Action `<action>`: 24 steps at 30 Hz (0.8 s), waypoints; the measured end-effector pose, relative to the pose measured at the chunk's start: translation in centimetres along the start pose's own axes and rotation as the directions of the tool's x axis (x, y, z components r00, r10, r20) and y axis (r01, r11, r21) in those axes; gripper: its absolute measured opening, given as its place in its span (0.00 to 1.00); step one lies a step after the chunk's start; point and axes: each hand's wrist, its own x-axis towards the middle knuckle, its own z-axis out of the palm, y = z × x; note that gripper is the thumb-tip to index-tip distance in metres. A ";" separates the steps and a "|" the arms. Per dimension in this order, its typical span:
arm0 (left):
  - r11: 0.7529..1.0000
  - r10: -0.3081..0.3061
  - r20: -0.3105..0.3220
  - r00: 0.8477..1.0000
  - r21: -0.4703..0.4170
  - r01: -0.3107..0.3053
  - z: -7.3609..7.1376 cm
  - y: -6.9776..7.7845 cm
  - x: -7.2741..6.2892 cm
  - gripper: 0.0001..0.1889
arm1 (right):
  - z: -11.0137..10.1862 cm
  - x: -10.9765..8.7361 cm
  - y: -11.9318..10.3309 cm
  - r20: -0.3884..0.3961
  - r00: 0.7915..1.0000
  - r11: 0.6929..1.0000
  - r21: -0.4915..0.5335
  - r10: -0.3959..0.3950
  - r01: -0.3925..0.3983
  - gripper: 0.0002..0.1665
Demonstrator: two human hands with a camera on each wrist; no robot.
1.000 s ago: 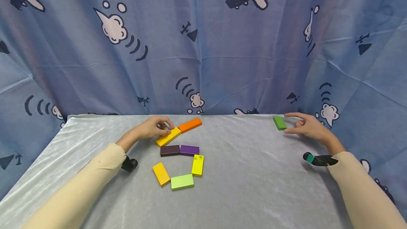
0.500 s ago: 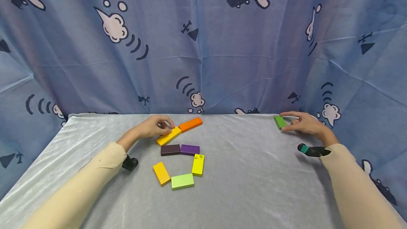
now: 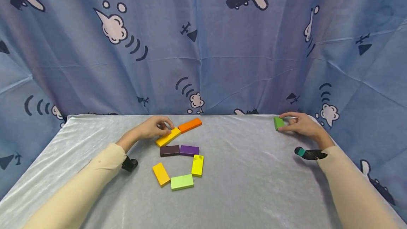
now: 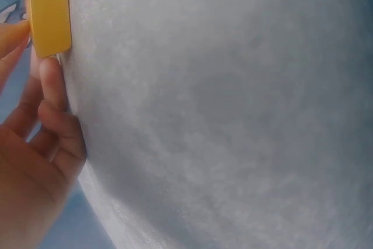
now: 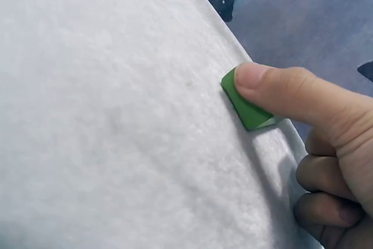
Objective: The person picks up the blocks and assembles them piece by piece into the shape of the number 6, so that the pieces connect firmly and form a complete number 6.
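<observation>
At the back left of the table, my left hand (image 3: 152, 127) pinches a yellow-orange block (image 3: 167, 138) between thumb and fingers. The block lies slantwise, its far end against an orange block (image 3: 190, 125). In the left wrist view the thumb is on one side of the yellow-orange block (image 4: 51, 18) and a fingertip is at its end. Near the back right edge, my right hand (image 3: 303, 125) pinches a green block (image 3: 278, 123). The right wrist view shows the thumb pressed on the side of the green block (image 5: 245, 106), the other fingers curled below; the index fingertip is hidden.
In front of my left hand lie a dark brown block (image 3: 170, 151) and a purple block (image 3: 189, 150) end to end. A bright yellow block (image 3: 197, 165), a light green block (image 3: 182, 182) and an amber block (image 3: 161, 174) curve below them. A patterned blue curtain (image 3: 216, 45) hangs behind the table.
My right hand has moved left to the green block and taken hold of it, turning it slightly. My left hand has stayed at the yellow-orange block.
</observation>
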 end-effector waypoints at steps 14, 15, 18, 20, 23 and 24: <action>1.000 -0.002 -0.007 1.000 -0.003 0.002 0.1 0.1 -0.1 0.09 | 4.3 -0.3 -4.2 -0.045 0.979 0.972 0.125 -0.197 0.201 0.34; 1.000 -0.001 -0.008 1.000 -0.002 0.001 0.1 0.1 -0.1 0.09 | 4.7 -0.3 -4.6 -0.045 0.978 0.970 0.125 -0.204 0.208 0.34; 1.000 0.000 -0.010 1.000 -0.003 0.000 0.1 0.2 -0.1 0.09 | 5.9 -0.4 -6.2 -0.031 0.970 0.962 0.126 -0.241 0.243 0.34; 1.000 0.002 -0.012 1.000 -0.007 -0.002 0.1 0.2 -0.1 0.09 | 6.8 -0.5 -7.3 -0.012 0.962 0.952 0.143 -0.271 0.270 0.33; 1.000 0.002 -0.014 1.000 -0.010 -0.002 0.1 0.1 -0.2 0.08 | 8.0 -0.6 -9.1 0.017 0.949 0.933 0.185 -0.315 0.307 0.34; 1.000 0.002 -0.014 1.000 -0.011 -0.002 0.2 0.1 -0.2 0.08 | 8.4 -0.6 -9.7 0.024 0.946 0.929 0.196 -0.324 0.313 0.34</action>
